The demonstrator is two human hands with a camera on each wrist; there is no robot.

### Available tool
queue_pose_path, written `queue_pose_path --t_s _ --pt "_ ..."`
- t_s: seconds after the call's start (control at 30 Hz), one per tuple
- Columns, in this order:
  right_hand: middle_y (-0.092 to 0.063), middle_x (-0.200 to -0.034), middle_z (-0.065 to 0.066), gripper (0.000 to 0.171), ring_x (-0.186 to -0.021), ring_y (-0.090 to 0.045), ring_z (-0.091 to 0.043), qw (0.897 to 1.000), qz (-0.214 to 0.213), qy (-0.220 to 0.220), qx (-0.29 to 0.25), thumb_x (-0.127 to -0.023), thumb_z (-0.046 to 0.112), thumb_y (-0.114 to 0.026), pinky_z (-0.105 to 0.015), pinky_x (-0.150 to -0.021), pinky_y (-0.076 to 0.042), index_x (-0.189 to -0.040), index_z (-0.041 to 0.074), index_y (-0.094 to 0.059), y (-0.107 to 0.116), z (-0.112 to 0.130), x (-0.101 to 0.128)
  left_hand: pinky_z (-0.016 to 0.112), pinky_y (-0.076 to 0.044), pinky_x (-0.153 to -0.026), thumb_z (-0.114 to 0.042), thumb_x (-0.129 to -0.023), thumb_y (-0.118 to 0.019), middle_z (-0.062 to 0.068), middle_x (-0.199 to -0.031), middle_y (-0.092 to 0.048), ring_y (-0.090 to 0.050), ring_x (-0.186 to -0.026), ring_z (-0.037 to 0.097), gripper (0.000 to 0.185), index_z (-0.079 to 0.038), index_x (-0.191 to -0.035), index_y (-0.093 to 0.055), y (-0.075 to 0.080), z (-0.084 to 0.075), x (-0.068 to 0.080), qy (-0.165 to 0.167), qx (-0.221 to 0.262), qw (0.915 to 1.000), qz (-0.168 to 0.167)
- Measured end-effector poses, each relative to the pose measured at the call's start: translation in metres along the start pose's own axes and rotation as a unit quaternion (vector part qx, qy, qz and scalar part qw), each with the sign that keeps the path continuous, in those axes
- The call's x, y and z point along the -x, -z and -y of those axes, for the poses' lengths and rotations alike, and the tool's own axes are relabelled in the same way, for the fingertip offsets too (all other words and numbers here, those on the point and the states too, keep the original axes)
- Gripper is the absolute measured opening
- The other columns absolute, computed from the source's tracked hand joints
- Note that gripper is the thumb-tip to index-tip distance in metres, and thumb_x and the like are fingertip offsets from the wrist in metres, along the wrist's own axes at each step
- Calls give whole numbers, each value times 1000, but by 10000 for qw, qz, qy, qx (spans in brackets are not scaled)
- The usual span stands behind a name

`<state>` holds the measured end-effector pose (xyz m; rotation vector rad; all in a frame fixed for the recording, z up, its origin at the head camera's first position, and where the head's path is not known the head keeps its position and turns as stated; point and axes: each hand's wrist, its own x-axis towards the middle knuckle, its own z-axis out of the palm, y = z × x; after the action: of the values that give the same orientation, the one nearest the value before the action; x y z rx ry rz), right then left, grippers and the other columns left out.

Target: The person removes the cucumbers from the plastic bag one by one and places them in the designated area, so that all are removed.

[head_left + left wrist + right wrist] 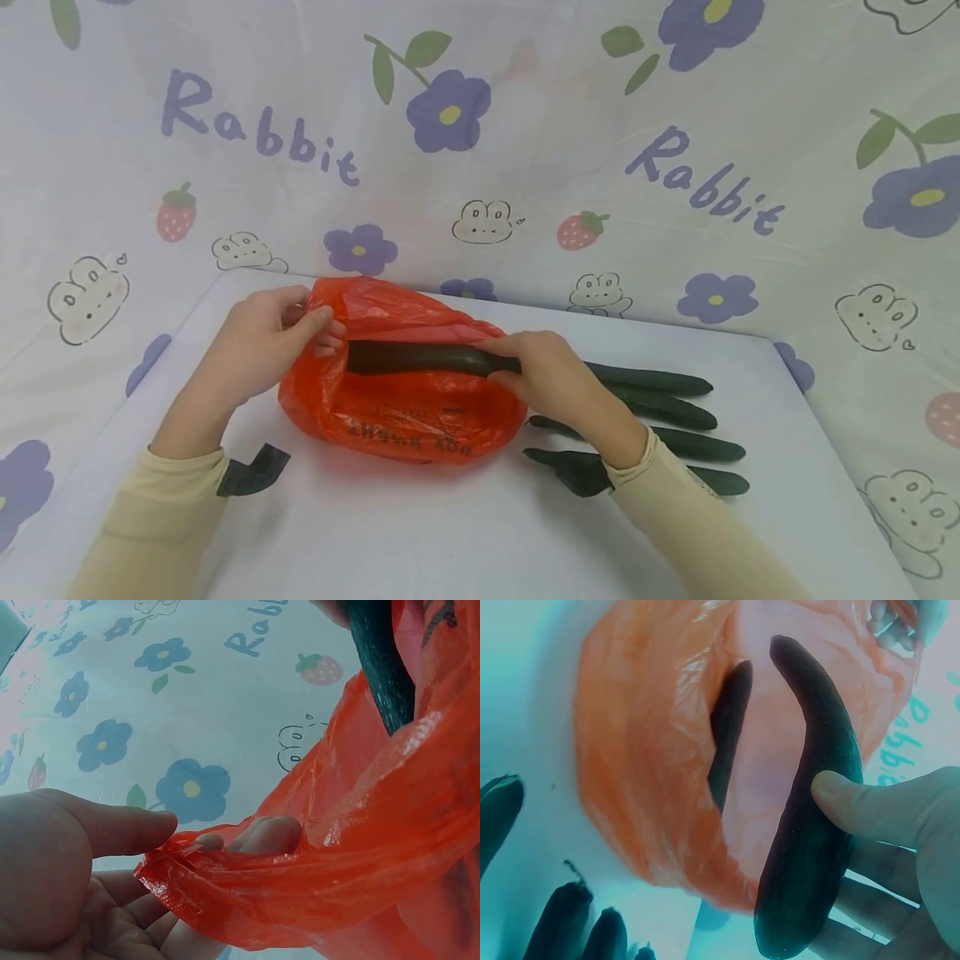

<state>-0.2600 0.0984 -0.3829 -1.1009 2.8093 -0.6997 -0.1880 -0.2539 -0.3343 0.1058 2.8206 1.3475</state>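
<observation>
A red plastic bag [420, 425] lies on the white table with its mouth spread. My left hand [258, 342] pinches the bag's rim between thumb and fingers at the left end, as the left wrist view shows close up. My right hand [551, 367] grips a dark green cucumber [810, 802], thumb on one side and fingers on the other. This cucumber [420, 358] extends leftward across the bag's mouth in the head view. Inside the bag, a second cucumber [731, 727] shows in the right wrist view, partly hidden by the red plastic.
Several more cucumbers [708, 443] lie side by side on the table [390, 542] to the right, partly hidden under the right forearm. A patterned cloth [525, 150] with flowers and rabbits hangs behind the table. Black pieces [253, 471] sit at both wrists.
</observation>
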Motion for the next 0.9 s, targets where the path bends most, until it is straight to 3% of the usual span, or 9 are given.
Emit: queue_pose_path --t_s 0.3,0.63,0.9 --pt "-78 -116 2 46 -100 -71 -17 9998 -159 28 -135 -95 9 -85 -34 -84 -64 -140 14 -75 7 -5 14 54 -59 -101 -28 -114 -59 10 -110 -79 -77 -100 26 31 -1 -127 -68 1 3 0 41 8 10000 -32" --pt "-78 -121 1 46 -110 -74 -19 9997 -240 -30 -5 -95 7 -85 -42 -95 -63 -139 14 -76 17 -10 27 54 -59 -101 -26 -114 -59 11 -109 -79 -77 -100 26 30 -1 -127 -67 1 2 -1 7 33 10000 -45" --pt "-79 -120 2 49 -110 -74 -20 9993 -367 -29 -30 -92 9 -89 -43 -95 -63 -139 14 -76 21 -17 39 54 -59 -101 -26 -114 -59 11 -108 -78 -77 -101 27 29 -1 -126 -68 0 3 -1 29 18 10000 -27"
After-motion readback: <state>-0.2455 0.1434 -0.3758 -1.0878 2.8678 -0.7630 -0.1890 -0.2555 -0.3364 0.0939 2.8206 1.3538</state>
